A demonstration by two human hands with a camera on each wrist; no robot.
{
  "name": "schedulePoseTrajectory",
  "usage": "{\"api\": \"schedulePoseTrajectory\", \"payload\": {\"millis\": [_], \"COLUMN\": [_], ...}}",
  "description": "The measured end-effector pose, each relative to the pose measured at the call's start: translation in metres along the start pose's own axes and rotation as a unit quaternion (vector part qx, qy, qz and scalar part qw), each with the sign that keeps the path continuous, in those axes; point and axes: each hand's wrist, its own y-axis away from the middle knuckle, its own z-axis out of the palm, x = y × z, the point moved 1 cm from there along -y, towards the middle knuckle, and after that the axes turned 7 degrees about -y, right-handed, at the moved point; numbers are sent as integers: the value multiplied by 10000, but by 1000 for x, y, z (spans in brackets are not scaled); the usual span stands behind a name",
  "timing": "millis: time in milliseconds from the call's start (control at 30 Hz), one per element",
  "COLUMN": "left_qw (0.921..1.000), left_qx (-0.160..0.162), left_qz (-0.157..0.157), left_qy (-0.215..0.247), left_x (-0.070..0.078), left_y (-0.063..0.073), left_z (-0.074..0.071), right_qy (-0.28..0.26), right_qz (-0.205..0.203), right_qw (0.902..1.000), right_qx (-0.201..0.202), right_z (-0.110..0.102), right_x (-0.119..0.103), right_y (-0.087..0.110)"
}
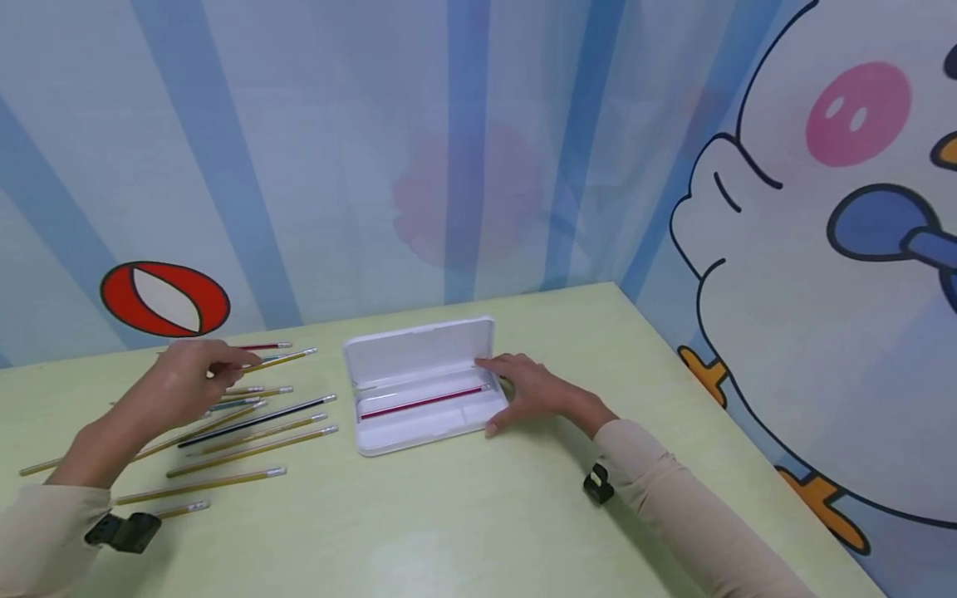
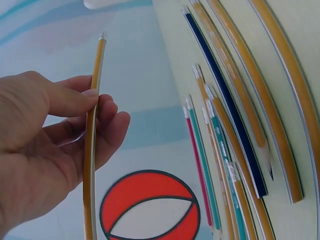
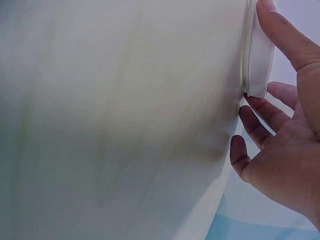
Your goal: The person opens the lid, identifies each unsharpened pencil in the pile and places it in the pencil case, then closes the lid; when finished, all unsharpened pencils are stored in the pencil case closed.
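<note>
My left hand (image 1: 179, 382) pinches a yellow pencil (image 2: 91, 145) between thumb and fingers, above the far side of a loose group of pencils. In the left wrist view its eraser end points up and away from the palm. A white pencil case (image 1: 419, 357) lies on the table with its lid raised. Inside it is one dark red pencil (image 1: 426, 402), lying lengthwise. My right hand (image 1: 534, 388) holds the case's right end, thumb at the front corner and fingers toward the hinge side. The right wrist view shows the case's end (image 3: 260, 65) between thumb and fingertips.
Several yellow pencils (image 1: 257, 450) are spread over the left of the table (image 1: 463, 515), with a dark blue pencil (image 1: 257, 421) and red and green ones (image 2: 197, 165) among them. A patterned curtain (image 1: 336, 166) hangs along the back and right table edges.
</note>
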Motion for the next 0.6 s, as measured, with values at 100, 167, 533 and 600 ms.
{"api": "schedulePoseTrajectory", "payload": {"millis": [100,167,533,600], "left_qw": [10000,9999,9984,9978], "left_qx": [63,125,427,504], "left_qz": [1,53,318,389], "left_qy": [10,42,172,191], "left_x": [10,19,61,65], "left_y": [7,11,26,27], "left_z": [0,0,16,18], "right_qy": [43,75,62,32], "right_qz": [-6,-3,90,110], "right_qw": [10000,10000,9999,9999], "right_qx": [9,29,50,40], "right_z": [0,0,1,0], "right_x": [0,0,1,0], "right_y": [0,1,-1,-1]}}
